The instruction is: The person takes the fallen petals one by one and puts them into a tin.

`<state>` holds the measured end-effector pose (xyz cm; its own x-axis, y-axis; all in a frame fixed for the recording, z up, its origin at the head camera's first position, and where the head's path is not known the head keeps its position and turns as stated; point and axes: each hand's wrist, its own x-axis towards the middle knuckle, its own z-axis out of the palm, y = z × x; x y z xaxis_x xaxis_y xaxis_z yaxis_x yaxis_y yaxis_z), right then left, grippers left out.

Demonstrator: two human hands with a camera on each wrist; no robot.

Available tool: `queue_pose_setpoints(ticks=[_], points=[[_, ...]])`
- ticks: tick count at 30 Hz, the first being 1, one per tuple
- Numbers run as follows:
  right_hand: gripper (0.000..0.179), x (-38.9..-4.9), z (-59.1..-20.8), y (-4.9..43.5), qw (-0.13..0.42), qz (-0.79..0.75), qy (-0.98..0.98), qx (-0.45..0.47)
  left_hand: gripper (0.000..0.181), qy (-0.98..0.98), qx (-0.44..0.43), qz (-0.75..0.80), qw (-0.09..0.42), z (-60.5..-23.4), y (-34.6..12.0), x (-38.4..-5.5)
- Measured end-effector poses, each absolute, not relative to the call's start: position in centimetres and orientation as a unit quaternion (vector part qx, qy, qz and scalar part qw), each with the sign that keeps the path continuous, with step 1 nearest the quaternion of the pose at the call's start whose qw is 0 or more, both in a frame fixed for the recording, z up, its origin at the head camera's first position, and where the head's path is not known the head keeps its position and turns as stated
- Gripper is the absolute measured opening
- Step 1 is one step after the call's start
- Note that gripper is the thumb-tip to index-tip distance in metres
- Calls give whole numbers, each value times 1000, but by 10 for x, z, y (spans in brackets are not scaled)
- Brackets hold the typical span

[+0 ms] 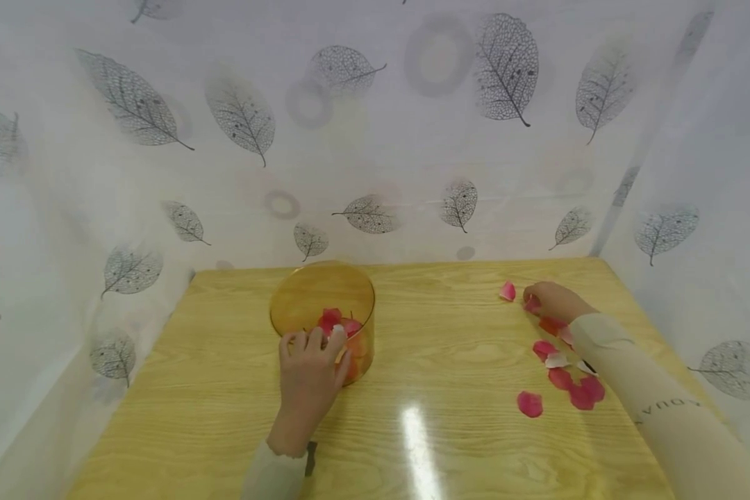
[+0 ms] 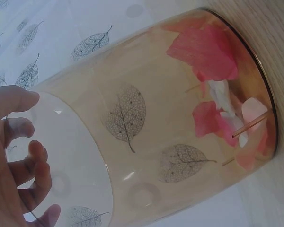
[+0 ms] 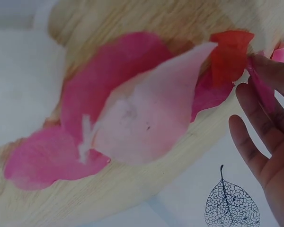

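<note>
The left hand [image 1: 309, 375] hooks spread fingers over the tub [image 1: 367, 344], which holds petals [image 1: 330, 318]. Right of the tub, the right hand [image 1: 559, 300] pinches a pink petal [image 3: 261, 87] with its fingers, near loose petals [image 1: 560, 378] on the surface [image 1: 450, 347].

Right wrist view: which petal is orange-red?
The orange-red petal near the picture's top, just left of the right hand; the other petals there are pink or whitish instead.
</note>
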<state>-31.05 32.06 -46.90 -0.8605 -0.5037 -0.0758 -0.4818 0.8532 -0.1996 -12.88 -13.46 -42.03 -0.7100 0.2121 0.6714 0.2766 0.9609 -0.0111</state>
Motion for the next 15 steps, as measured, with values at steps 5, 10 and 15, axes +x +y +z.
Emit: queue_pose_setpoints(ticks=[5, 10, 15], points=[[11, -306, -461, 318, 64, -97, 959, -258, 29, -925, -132, -46, 354, -420, -134, -129], [12, -301, -443, 303, 37, -99, 954, -281, 29, -926, -132, -47, 351, -419, -133, -128], [10, -295, -411, 266, 12, -109, 945, -309, 29, -927, -129, -46, 350, -418, -133, -127]])
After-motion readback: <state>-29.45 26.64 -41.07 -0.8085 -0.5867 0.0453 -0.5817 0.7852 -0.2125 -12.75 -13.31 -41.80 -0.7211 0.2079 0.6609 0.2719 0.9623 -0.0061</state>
